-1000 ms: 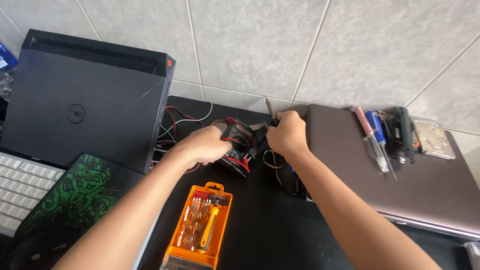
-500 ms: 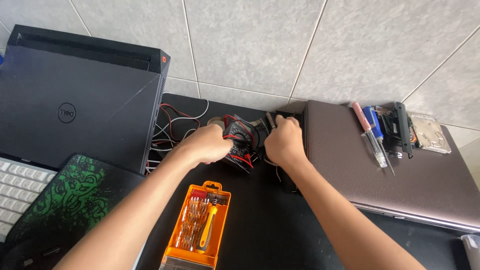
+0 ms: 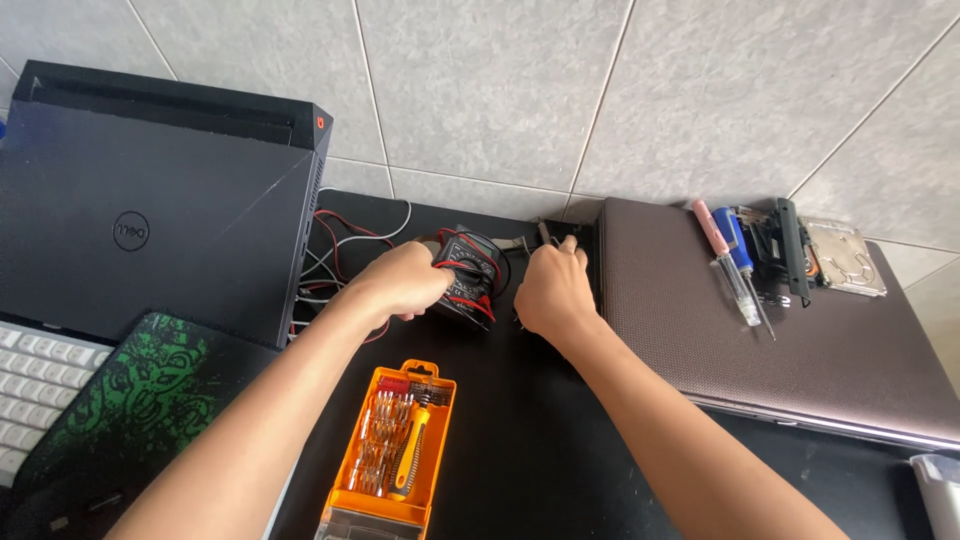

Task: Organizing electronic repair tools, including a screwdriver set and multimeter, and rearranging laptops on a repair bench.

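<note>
Lowered right hand [image 3: 553, 292] now hides probe tips.

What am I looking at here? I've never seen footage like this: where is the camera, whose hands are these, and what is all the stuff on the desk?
The camera sits on a person's head and looks down at their own bare arms. Their left hand rests on a small black multimeter with red and black leads. Their right hand is closed around a thin probe-like part beside it; what exactly is hard to tell. Everything lies on a black mat. Nearest the camera is an open orange screwdriver bit set. Left is a closed dark laptop, with a green patterned mouse pad in front. Right is a closed brown laptop with pink and blue screwdrivers on top.
</note>
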